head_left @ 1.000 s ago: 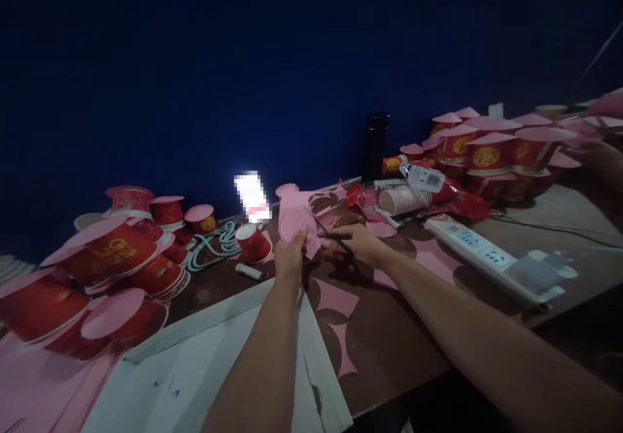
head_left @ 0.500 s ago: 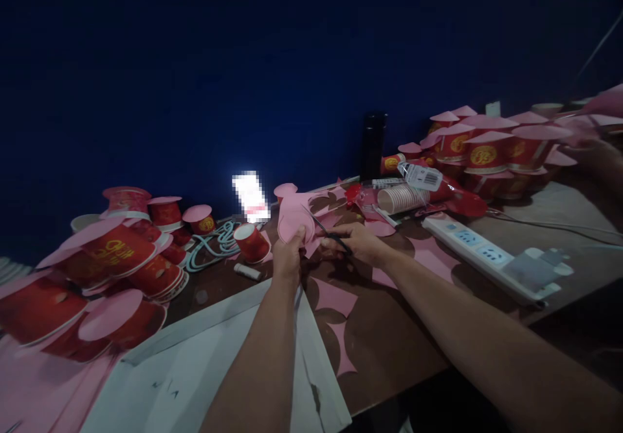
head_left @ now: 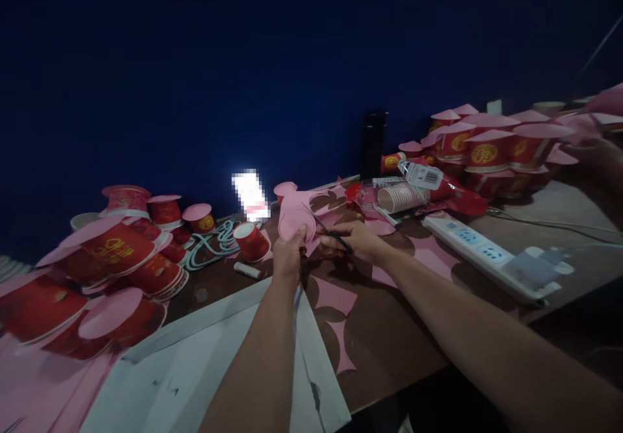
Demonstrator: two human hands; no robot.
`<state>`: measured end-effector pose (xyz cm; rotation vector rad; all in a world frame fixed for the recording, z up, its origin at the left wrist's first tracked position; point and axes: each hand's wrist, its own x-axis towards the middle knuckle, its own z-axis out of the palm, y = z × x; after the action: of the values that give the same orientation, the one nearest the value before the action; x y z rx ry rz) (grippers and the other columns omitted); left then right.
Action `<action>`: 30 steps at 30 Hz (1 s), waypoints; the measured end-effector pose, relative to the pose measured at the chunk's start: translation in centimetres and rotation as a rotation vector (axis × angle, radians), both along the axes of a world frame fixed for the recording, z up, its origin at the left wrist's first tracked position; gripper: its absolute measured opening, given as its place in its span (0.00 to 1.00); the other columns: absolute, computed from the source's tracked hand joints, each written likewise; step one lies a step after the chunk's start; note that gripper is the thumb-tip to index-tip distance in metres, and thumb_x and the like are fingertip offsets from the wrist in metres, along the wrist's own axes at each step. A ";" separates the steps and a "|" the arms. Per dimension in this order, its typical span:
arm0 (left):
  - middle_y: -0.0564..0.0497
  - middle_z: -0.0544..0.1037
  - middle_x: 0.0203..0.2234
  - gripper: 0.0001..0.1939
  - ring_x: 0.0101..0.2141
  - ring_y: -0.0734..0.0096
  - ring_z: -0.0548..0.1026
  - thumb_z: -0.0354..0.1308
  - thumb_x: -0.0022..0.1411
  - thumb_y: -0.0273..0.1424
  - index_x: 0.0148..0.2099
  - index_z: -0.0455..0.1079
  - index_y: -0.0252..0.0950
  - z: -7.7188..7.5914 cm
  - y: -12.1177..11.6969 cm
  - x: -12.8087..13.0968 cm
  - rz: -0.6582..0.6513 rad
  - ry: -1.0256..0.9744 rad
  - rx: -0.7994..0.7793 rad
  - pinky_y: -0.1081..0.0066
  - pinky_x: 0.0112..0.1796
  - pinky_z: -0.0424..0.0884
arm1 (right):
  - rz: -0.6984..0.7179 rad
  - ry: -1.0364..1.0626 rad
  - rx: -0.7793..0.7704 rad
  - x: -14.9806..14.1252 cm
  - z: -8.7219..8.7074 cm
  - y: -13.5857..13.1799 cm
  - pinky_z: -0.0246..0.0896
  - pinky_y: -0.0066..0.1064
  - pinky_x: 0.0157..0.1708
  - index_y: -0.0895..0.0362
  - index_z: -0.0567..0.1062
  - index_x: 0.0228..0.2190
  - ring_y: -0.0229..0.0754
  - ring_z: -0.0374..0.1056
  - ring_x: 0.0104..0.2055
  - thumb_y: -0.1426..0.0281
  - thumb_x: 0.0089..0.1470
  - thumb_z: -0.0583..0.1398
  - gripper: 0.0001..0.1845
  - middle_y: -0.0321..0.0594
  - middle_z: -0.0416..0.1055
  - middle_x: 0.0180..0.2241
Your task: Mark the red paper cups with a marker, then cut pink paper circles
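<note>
a: dark blue backdrop [head_left: 292, 63], brown table [head_left: 389, 335]; hands?

b: left hand [head_left: 288, 254] pinches pink paper [head_left: 293, 215] over the table; right hand [head_left: 360, 241] grips scissors [head_left: 342, 241], blades at the paper's right side.

a: advice?

b: turn the paper into the blades, thumb well clear.

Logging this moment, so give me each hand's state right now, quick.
Left hand: closed, holding pink paper, thumb on top.
Right hand: closed, holding dark-handled scissors, blades at the paper.
</note>
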<state>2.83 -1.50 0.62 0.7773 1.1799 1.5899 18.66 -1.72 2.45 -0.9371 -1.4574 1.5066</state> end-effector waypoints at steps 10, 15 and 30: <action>0.51 0.73 0.20 0.28 0.20 0.74 0.69 0.68 0.36 0.42 0.38 0.73 0.28 -0.1 0.0 -0.2 -0.026 0.023 0.014 0.72 0.24 0.66 | 0.004 -0.023 -0.005 -0.1 0.6 -0.3 0.52 0.25 0.20 0.64 0.78 0.38 0.30 0.57 0.19 0.58 0.34 0.69 0.29 0.31 0.64 0.18; 0.51 0.73 0.19 0.27 0.20 0.74 0.69 0.68 0.37 0.43 0.37 0.74 0.28 -0.2 0.0 -0.2 -0.028 0.032 -0.007 0.71 0.25 0.67 | 0.022 0.002 -0.016 0.0 0.3 -0.2 0.52 0.25 0.21 0.63 0.77 0.39 0.30 0.57 0.20 0.59 0.36 0.69 0.28 0.31 0.64 0.19; 0.51 0.73 0.20 0.27 0.20 0.74 0.70 0.68 0.36 0.42 0.36 0.73 0.28 0.0 -0.1 -0.1 -0.004 -0.001 -0.009 0.71 0.25 0.67 | -0.007 0.007 -0.029 -0.1 0.5 -0.3 0.52 0.24 0.19 0.62 0.79 0.33 0.29 0.55 0.19 0.58 0.32 0.70 0.25 0.31 0.63 0.18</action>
<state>2.71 -1.63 0.64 0.7725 1.1828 1.5807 18.55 -2.03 3.00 -0.9526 -1.4289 1.5282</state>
